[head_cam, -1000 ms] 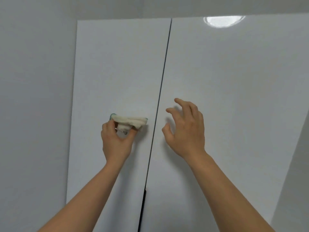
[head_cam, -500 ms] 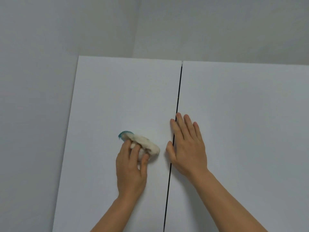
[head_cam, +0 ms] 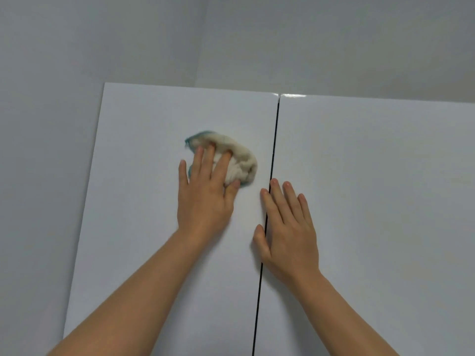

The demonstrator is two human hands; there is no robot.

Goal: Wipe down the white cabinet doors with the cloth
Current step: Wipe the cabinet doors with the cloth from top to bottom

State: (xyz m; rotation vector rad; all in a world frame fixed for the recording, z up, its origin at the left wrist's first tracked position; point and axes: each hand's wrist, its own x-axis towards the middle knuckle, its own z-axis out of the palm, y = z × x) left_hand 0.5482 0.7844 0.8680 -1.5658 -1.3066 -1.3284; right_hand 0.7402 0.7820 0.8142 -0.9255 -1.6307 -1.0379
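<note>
- My left hand (head_cam: 205,199) presses the bunched cloth (head_cam: 239,160) flat against the left cabinet door (head_cam: 144,201), fingers spread over it.
- My right hand (head_cam: 290,232) lies open-palmed across the dark gap (head_cam: 275,140), mostly on the right door (head_cam: 372,201), holding nothing.

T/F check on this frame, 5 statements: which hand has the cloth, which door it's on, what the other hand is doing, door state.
1. The left hand presses the cloth against the left door. True.
2. The cloth is plain white with no other colour. False: it has a teal edge.
3. The right hand lies flat with nothing in its grip. True.
4. The right hand rests wholly on the left door. False: it straddles the dark gap, mostly on the right door.
5. The right door is swung wide open. False: both doors sit flush, with only a thin gap between them.
</note>
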